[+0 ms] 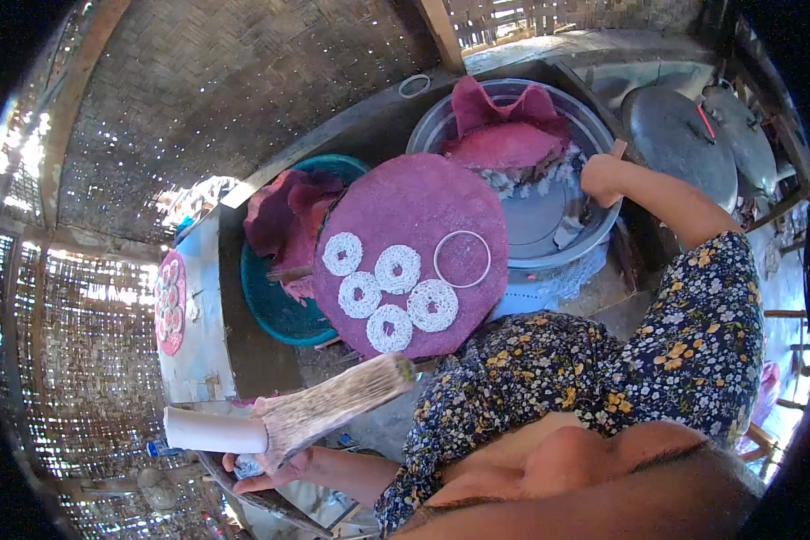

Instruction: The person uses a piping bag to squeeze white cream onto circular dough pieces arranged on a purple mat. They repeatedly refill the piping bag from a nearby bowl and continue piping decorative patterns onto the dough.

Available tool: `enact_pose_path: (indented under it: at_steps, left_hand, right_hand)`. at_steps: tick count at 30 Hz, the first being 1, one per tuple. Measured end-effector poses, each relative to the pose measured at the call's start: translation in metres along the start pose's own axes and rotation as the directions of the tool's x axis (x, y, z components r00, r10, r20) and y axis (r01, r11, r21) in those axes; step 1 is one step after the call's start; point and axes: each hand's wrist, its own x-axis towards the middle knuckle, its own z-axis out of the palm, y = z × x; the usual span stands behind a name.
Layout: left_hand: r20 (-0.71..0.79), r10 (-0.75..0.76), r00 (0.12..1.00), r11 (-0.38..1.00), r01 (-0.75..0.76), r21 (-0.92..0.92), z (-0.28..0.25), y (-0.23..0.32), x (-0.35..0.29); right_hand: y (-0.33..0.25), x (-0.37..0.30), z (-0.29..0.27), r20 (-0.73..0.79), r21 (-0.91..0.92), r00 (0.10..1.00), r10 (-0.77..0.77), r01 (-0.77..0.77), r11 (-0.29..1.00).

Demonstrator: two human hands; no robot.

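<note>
My right hand (600, 180) is closed over the right side of a wide metal basin (549, 256). A short wooden handle (619, 149) sticks out above the fist; the tool's lower part is unclear. White, grainy rice-like food (517, 184) lies in the basin, partly under a pink-purple cloth (504, 139). My left hand (283, 468), low on the left, curls around something pale bluish, partly hidden behind a worn wooden piece (342, 405) with a white cylinder (216, 430) at its end. Between my hands, a round purple board (405, 207) carries several white rings of grains (432, 306) and a thin hoop mould (462, 259).
A teal basin (256, 306) with dark red cloth (288, 211) stands left of the board. Farther left, a pink round (170, 301) with more rings sits on a light surface. Large pot lids (679, 135) are at the right, and a woven wall (243, 81) rises behind.
</note>
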Motion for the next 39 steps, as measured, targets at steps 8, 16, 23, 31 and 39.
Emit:
enact_pose_path:
  at_steps: [8,16,23,31,39]
  left_hand:
    - [-0.090,0.126,0.988,0.796,-0.047,0.604,-0.004,0.006,0.001]
    - [0.082,-0.280,0.957,0.033,-0.076,0.997,0.039,-0.037,0.051]
    - [0.111,-0.739,0.665,-0.058,-0.227,0.972,0.072,-0.130,0.090]
    - [0.155,-0.671,0.725,0.034,-0.179,0.983,0.049,-0.139,0.084]
    - [0.017,-0.631,0.775,0.198,0.139,0.970,0.038,-0.141,0.084]
  right_hand:
    - [0.036,-0.046,-0.045,-0.041,0.569,0.994,0.100,-0.059,0.820]
    - [0.017,-0.106,-0.149,-0.524,0.721,0.827,-0.206,0.559,0.409]
    - [-0.017,-0.125,-0.255,-0.665,0.421,0.603,-0.440,0.789,0.447]
    - [-0.075,-0.149,-0.320,-0.887,-0.344,0.156,-0.435,0.407,0.846]
    - [-0.081,-0.160,-0.339,-0.873,-0.339,0.203,-0.443,0.401,0.851]
